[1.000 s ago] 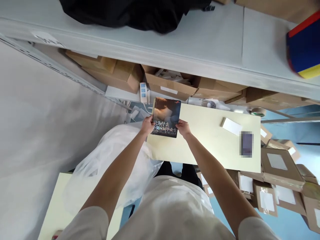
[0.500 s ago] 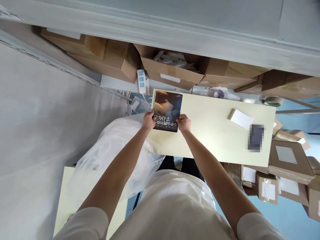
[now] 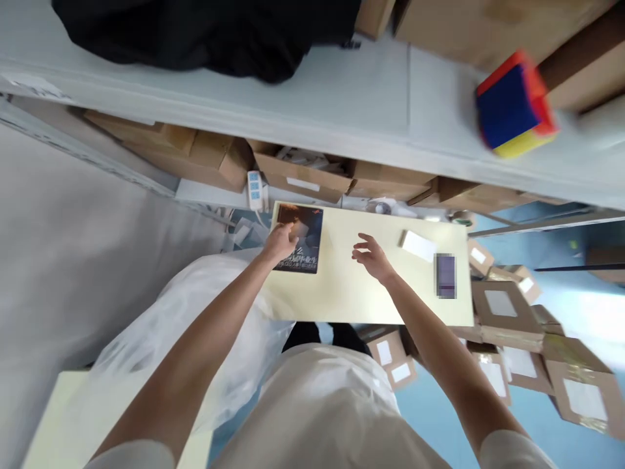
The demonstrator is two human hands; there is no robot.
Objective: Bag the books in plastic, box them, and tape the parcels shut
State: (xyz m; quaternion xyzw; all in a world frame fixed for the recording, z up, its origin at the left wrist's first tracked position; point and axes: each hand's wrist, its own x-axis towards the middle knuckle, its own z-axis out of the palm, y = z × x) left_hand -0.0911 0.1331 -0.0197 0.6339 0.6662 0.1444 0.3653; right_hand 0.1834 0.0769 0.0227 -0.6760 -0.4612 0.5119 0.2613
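A dark-covered book (image 3: pixel 308 242) lies flat at the left end of the cream table (image 3: pixel 336 296), its title in large white characters. My left hand (image 3: pixel 282 241) is over the book's left part, fingers partly extended and hiding some of the cover; whether it touches the cover is hard to tell. My right hand (image 3: pixel 372 255) is held above the table to the right of the book, fingers apart and nothing in it. Further right are a small white box (image 3: pixel 418 245) and a pixelated purple rectangular object (image 3: pixel 446 276).
Behind the table, cardboard boxes (image 3: pixel 303 179) and a power strip (image 3: pixel 254 190) line the lower shelf. Above, a shelf (image 3: pixel 293 111) carries black cloth (image 3: pixel 205 39) and a red, blue and yellow object (image 3: pixel 515 104). White plastic sheeting (image 3: pixel 195 312) bulges at left; labelled cartons (image 3: pixel 508 306) are piled right.
The book, gripped by both hands at its sides before, now lies on the table. My right hand has let go and moved right; my left hand has shifted onto the cover. The view has tilted upward.
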